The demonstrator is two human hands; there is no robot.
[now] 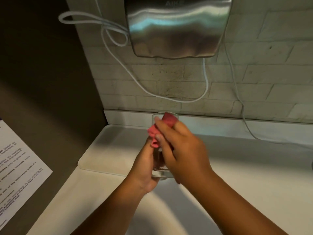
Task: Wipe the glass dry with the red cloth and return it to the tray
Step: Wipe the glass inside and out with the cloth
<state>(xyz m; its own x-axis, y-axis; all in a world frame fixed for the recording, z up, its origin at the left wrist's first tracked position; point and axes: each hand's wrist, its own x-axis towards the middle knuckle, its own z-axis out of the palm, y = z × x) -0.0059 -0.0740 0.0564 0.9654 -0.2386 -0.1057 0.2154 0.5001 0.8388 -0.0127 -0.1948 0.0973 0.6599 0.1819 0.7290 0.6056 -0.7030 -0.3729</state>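
A clear drinking glass (159, 168) is held upright above the counter, its rim near the back wall. My left hand (144, 168) grips its lower part from the left. My right hand (183, 150) covers the glass from the right and presses the red cloth (168, 119) against it; the cloth bunches over the rim and hangs out on the left side. A white tray (108, 150) lies on the counter just left of and behind my hands. Much of the glass is hidden by my fingers.
A steel hand dryer (177, 28) hangs on the white brick wall, with white cables (205, 82) looping below it. A white sink basin (152, 214) curves under my forearms. A printed notice (18, 170) sits on the dark panel at left.
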